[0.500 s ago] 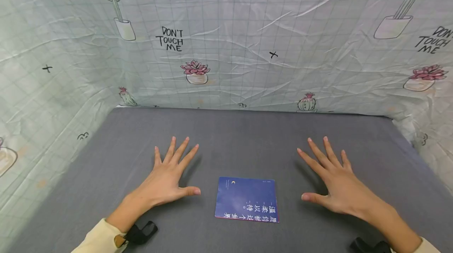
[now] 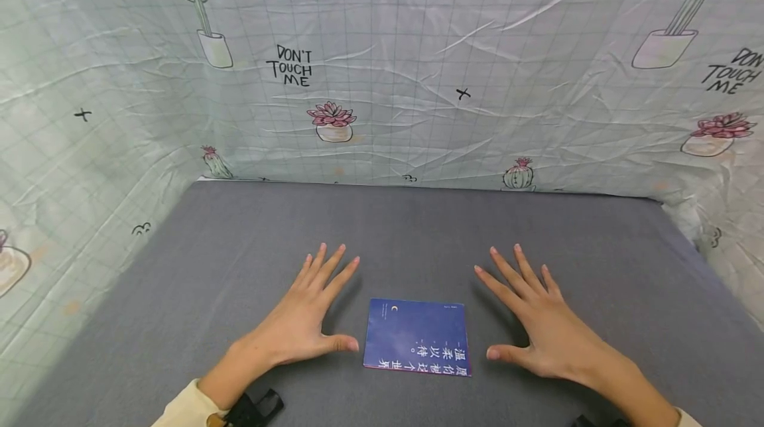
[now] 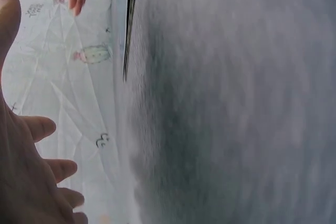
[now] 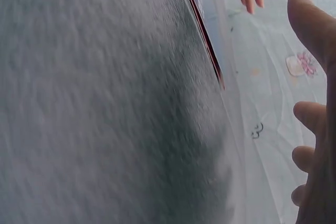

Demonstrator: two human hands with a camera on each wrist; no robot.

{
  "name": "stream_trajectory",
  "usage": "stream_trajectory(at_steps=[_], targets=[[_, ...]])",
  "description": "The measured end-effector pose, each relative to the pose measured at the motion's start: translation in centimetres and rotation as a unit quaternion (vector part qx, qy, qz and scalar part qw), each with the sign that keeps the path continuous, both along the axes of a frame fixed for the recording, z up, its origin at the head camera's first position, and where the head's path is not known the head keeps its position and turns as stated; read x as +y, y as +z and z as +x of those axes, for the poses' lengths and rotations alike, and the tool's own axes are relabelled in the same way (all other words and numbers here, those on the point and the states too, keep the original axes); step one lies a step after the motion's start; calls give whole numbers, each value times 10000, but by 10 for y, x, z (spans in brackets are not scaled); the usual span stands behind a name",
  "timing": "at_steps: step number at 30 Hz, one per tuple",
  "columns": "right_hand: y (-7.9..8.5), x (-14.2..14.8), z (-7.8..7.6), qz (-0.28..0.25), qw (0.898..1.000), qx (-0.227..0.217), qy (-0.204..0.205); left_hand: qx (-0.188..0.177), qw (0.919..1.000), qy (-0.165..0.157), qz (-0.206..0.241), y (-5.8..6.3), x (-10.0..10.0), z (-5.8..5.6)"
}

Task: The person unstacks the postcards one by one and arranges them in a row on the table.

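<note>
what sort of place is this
Probably a makeshift, screened-off workspace: cactus-print sheeting stands along the far edge and both sides of a grey table, where a blue booklet lies flat.

left grip (image 2: 304, 321), right grip (image 2: 543, 327) flank blue booklet (image 2: 412, 331) on grey table (image 2: 412, 228)

the head view looks forward and down from above the near side, far enough back to take in the grey table (image 2: 418, 235), the blue booklet (image 2: 414, 327) and both hands, with patterned cloth (image 2: 406, 36) beyond. the left wrist view sits low over the table, close by the left hand (image 2: 301, 319), tipped sideways and facing far and right. the right wrist view, just as low beside the right hand (image 2: 552, 331), is tipped too and faces far and left. both wrist views share the booklet's edge and the far cloth; each catches the opposite hand's fingers.
</note>
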State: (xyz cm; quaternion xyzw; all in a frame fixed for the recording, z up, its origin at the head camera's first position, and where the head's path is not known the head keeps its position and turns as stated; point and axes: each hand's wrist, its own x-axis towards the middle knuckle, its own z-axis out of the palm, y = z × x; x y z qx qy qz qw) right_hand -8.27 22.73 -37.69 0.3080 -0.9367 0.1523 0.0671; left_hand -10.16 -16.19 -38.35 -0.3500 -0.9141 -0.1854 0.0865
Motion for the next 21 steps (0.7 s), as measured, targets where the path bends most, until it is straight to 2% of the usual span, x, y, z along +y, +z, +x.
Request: stream_trajectory(at_steps=[5, 9, 13, 17, 21], targets=[[0, -8, 3, -134, 9996, -16, 238, -209, 9988, -239, 367, 0, 7, 6], [-1, -14, 5, -299, 9988, -107, 385, -731, 9949, -349, 593, 1, 12, 10], [-5, -21, 6, -618, 9960, 8, 643, -1169, 9878, -536, 877, -1, 17, 12], [-10, -28, 8, -896, 9914, 132, 944, -1227, 9834, -786, 1086, -6, 20, 12], [-14, -33, 10, -1034, 9895, -36, 1011, -1180, 9826, -854, 1154, -13, 22, 12]])
